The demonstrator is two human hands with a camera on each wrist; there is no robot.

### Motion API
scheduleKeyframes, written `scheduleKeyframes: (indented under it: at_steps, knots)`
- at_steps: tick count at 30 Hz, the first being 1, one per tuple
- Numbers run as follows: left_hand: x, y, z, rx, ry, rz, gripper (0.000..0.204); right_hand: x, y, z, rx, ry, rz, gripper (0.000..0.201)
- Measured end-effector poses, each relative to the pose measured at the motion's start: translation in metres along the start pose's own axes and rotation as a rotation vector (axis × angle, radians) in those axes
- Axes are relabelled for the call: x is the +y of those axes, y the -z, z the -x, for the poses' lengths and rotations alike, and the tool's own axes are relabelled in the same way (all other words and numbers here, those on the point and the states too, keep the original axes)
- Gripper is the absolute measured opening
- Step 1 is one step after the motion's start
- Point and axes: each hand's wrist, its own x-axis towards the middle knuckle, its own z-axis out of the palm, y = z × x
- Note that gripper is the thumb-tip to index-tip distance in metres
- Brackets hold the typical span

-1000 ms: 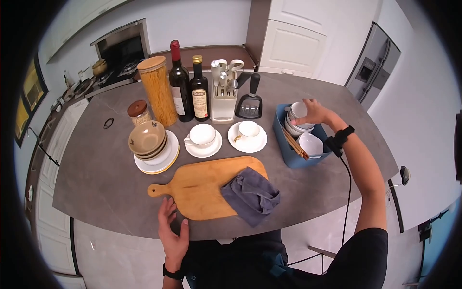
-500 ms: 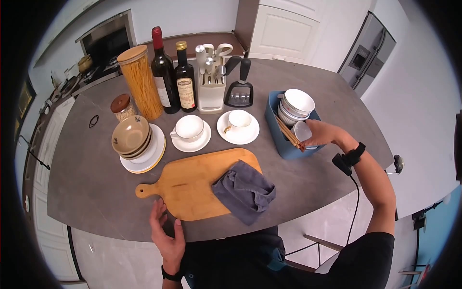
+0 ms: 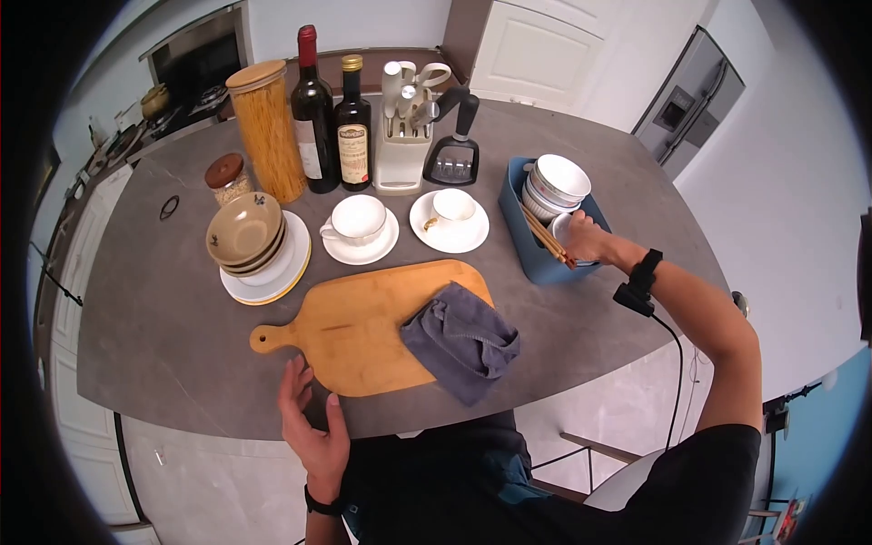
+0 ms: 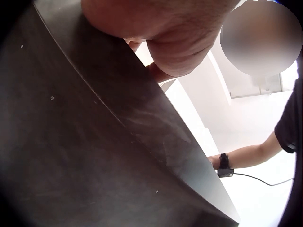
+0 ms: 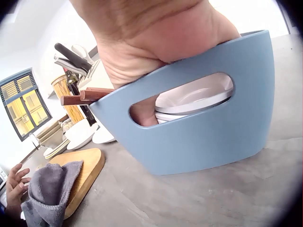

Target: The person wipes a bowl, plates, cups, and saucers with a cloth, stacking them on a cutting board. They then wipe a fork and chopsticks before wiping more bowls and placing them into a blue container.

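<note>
Here, right arm: stretched forward and out to the right of the cutting board (image 3: pixel 354 329), elbow bent, forearm angled back inward above the desk (image 3: pixel 182 363), a black strap (image 3: pixel 645 272) round the wrist.

Right hand (image 3: pixel 590 243): palm down over the near end of the blue basket (image 3: pixel 543 263), the fingers reaching down inside it at the small white bowl (image 3: pixel 560 227). The right wrist view shows the heel of the hand above the rim and part of a finger through the handle slot; whether the fingers grip the bowl cannot be told.

Left hand (image 3: pixel 316 434): wide and holding nothing, the thumb apart from the fingers, at the desk's near edge, just beside the near side of the board and below its handle.

Blue basket: on the desk, to the right of the board and beyond it, with the small white bowl, a stack of white bowls (image 3: pixel 556 186) at the far end and brown chopsticks (image 3: pixel 545 238) leaning along the side nearer the board.

Gray cloth (image 3: pixel 461 341): crumpled on the board's right end, one corner hanging past it onto the desk.

White cups (image 3: pixel 356 220): two, each on its saucer, beyond the board.

Tan bowls (image 3: pixel 243 229): nested on white plates (image 3: pixel 289 263), beyond the board's handle.

Knife block (image 3: pixel 402 168): beyond the cups as seen from the board, beside two dark bottles (image 3: pixel 314 136).
</note>
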Motion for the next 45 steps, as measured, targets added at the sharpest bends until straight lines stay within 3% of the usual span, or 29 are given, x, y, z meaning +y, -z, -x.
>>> scheduleKeyframes:
  at_steps: [4, 6, 7, 15, 17, 21, 23, 24, 28, 31, 32, 34, 39, 44, 45]
  knots:
    - [0.001, 0.004, 0.000, 0.000, -0.002, 0.053, 0.065, -0.005, 0.005, 0.007, 0.003, 0.015, -0.035, 0.111]
    - [0.000, 0.008, -0.001, 0.010, 0.004, 0.077, 0.066, -0.009, 0.015, 0.010, -0.083, 0.085, 0.076, 0.112]
    - [-0.002, 0.009, -0.001, -0.002, -0.002, 0.083, 0.067, -0.006, 0.010, 0.011, 0.026, 0.032, -0.049, 0.116]
    - [-0.007, 0.006, 0.001, -0.009, -0.031, 0.070, 0.066, 0.004, 0.072, 0.048, 0.149, 0.077, -0.065, 0.122]
    - [-0.002, 0.008, -0.002, -0.011, -0.050, 0.033, 0.064, 0.006, 0.087, 0.056, 0.320, 0.225, -0.045, 0.118]
    - [0.004, 0.003, -0.006, 0.047, -0.046, 0.003, 0.059, -0.068, 0.108, 0.135, 0.276, 0.405, -0.200, 0.114]
    - [0.004, 0.001, -0.005, 0.047, -0.043, -0.011, 0.059, -0.104, 0.101, 0.161, 0.139, 0.526, -0.205, 0.112]
    - [0.004, 0.000, -0.005, 0.052, -0.036, -0.007, 0.059, -0.116, 0.090, 0.158, 0.136, 0.670, -0.184, 0.112]
    - [0.010, -0.001, -0.004, 0.058, -0.176, -0.104, 0.058, -0.189, 0.041, 0.145, -0.012, 0.764, -0.017, 0.105]
    - [0.029, -0.003, -0.002, -0.146, -0.317, -0.259, 0.048, -0.222, 0.001, 0.125, -0.001, 0.771, 0.025, 0.106]
    - [0.037, -0.006, -0.002, -0.137, -0.320, -0.262, 0.048, -0.230, -0.006, 0.120, -0.003, 0.759, 0.048, 0.108]
    - [0.053, -0.017, -0.004, -0.360, -0.379, -0.311, 0.046, -0.236, -0.030, 0.102, 0.043, 0.779, 0.074, 0.109]
    - [0.065, -0.058, -0.004, -0.637, -0.499, -0.290, 0.054, -0.228, -0.022, 0.105, 0.066, 0.712, 0.158, 0.108]
    - [0.071, -0.090, -0.004, -0.719, -0.541, -0.209, 0.056, -0.204, -0.016, 0.103, 0.035, 0.652, 0.163, 0.103]
    - [0.073, -0.094, -0.004, -0.717, -0.551, -0.209, 0.056, -0.201, -0.017, 0.097, 0.004, 0.650, 0.154, 0.115]
